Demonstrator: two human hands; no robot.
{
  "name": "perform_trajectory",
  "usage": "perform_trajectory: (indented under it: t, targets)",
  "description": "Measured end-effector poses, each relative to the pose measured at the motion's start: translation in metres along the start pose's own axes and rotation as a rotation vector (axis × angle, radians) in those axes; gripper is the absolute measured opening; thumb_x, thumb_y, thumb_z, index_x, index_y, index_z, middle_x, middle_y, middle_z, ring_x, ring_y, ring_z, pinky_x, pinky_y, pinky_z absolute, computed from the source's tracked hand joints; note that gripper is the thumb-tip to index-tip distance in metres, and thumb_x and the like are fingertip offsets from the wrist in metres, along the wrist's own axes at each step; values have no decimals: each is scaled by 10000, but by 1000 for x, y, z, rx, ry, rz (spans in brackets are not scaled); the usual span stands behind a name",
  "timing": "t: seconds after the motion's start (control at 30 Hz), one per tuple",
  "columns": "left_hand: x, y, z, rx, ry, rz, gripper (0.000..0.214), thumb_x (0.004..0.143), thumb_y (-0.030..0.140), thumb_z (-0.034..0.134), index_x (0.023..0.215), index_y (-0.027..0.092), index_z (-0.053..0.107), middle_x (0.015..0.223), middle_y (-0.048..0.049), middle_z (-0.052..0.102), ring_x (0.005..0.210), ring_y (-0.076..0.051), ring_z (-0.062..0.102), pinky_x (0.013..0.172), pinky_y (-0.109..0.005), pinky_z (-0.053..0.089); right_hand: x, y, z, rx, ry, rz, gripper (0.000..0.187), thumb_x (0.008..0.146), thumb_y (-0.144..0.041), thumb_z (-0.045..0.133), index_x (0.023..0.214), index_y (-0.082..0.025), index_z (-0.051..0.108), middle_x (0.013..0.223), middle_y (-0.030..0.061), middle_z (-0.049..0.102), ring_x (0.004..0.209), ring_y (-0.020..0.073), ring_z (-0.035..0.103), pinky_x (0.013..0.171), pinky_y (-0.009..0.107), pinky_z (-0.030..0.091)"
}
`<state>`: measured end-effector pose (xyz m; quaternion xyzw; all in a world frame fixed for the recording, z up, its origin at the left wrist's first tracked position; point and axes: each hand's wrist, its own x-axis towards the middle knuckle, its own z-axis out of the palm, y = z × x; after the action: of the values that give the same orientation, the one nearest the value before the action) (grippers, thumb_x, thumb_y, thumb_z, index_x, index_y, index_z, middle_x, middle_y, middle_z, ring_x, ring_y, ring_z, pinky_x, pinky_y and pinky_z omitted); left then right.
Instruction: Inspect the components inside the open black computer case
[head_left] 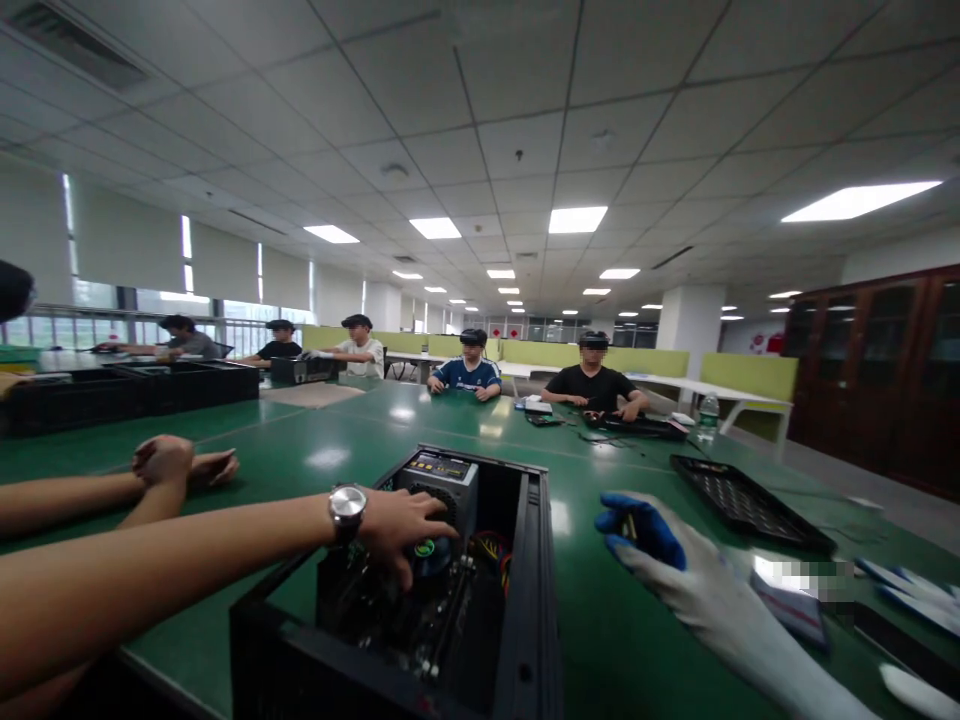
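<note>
My left hand (pixel 405 528), bare with a silver watch (pixel 347 505) on its wrist, reaches over an open black computer case (pixel 536 600). Its fingers are spread above the CPU cooler fan (pixel 429 555); whether they touch anything cannot be made out. Behind the hand sits a grey power supply (pixel 461 490), and coloured cables (pixel 495 553) run beside it. To the right of the case, my right hand (pixel 652 545) is raised in a white and blue glove. Its fingers curl round a small dark and yellowish piece (pixel 631 527) too blurred to name.
At left, a co-worker's bare hands (pixel 176 462) rest near the case. A black perforated panel (pixel 750 500) lies at right, near a blurred flat package (pixel 791 600) and a glove (pixel 919 590). Black cases (pixel 127 390) stand far left. Several people sit across the green table (pixel 300 450).
</note>
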<state>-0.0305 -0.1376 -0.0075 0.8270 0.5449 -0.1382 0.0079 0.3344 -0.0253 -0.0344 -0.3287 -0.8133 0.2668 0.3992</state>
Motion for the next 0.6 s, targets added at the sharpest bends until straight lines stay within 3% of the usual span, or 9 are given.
perform_trajectory:
  t: [0.1,0.17,0.27,0.43,0.6]
  targets:
    - [28,-16,18,23,-12,8,902,656,510,870,1443,284,491,1396,-189,483,1290,-429,487,1015,-536,482,12,-52,15,-17,-379,-54,431,844,-453,660,1239,-287,612,964,43,741,733,199,687,565,260,517]
    - [36,-15,27,-14,6,-19,853,688,525,838,1431,281,497,1348,-176,498,1231,-412,535,998,-517,499,23,-76,28,-141,-497,-153,456,839,-383,682,1279,-288,613,1096,63,723,862,215,689,711,288,544]
    - [37,-11,36,-43,30,-69,890,657,507,854,1438,315,473,1362,-161,456,1243,-432,507,991,-544,492,43,-93,49,-330,-586,-275,472,809,-273,706,1275,-252,636,1181,88,702,1042,260,658,909,347,509]
    - [39,-11,40,-102,4,-92,981,554,434,909,1428,337,473,1340,-133,429,1235,-431,477,994,-553,476,72,-104,77,-442,-687,-402,423,794,-213,698,1212,-263,666,1147,70,721,1025,256,672,897,334,502]
    - [44,-13,40,-93,76,-38,936,528,378,919,1379,305,537,1269,-123,458,1200,-390,472,1020,-507,457,85,-110,80,-528,-661,-439,424,792,-209,702,1214,-233,672,1187,100,716,1069,279,668,915,348,506]
